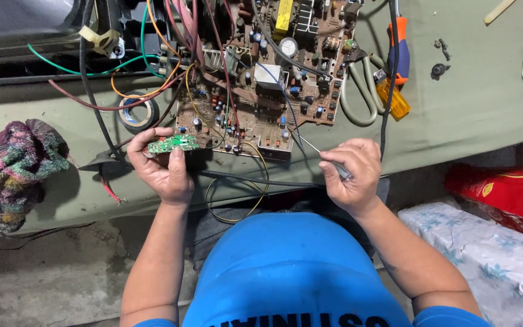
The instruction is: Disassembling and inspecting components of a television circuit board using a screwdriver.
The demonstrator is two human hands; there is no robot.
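My left hand (161,166) grips a small green circuit board (172,144), held flat between thumb and fingers just left of a large brown circuit board (261,66). My right hand (352,172) is closed on a thin metal tool (313,147) whose tip points up-left toward the large board's near edge. The large board is crowded with capacitors, coils and coloured wires and lies on a green cloth-covered bench (467,103).
A roll of black tape (137,112) lies left of the board, a multicoloured rag (13,169) further left. An orange-handled screwdriver (399,48), a yellow-handled tool (393,97), grey cable loops (358,97) and small screws (438,69) lie to the right. A red package (503,194) sits lower right.
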